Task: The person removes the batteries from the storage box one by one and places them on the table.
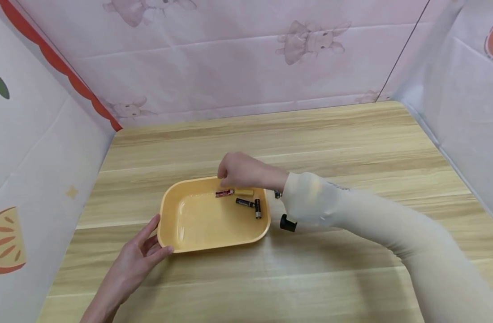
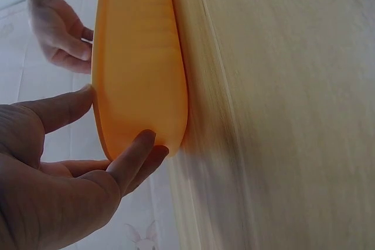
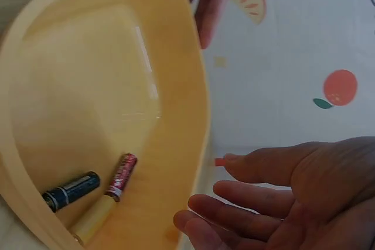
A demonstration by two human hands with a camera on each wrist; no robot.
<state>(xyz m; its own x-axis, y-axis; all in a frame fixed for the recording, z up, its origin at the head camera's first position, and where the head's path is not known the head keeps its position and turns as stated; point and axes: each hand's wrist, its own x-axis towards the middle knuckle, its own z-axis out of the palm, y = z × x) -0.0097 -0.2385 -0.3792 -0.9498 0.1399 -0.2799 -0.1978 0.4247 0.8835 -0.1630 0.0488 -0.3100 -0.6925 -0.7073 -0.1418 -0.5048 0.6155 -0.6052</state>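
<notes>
A yellow plastic tray (image 1: 206, 246) sits on the wooden table. Inside it, toward the right end, lie a red battery (image 1: 224, 193), a yellow battery (image 1: 244, 192) and two black batteries, one (image 1: 244, 202) lengthwise and the other (image 1: 257, 209) crosswise. My left hand (image 1: 136, 255) holds the tray's near left corner, thumb and fingers spread around its outer wall. Over the far rim hovers my right hand (image 1: 244, 170). In the right wrist view, its fingers (image 3: 246, 218) are loosely bent with nothing between them.
Close to the right sleeve (image 1: 363, 211) are a black object (image 1: 288, 223) and a small dark piece (image 1: 278, 194), partly covered. A pink patterned cloth wall (image 1: 238, 67) stands behind the wooden table (image 1: 343, 278), with white cloth walls (image 1: 41, 134) at both sides.
</notes>
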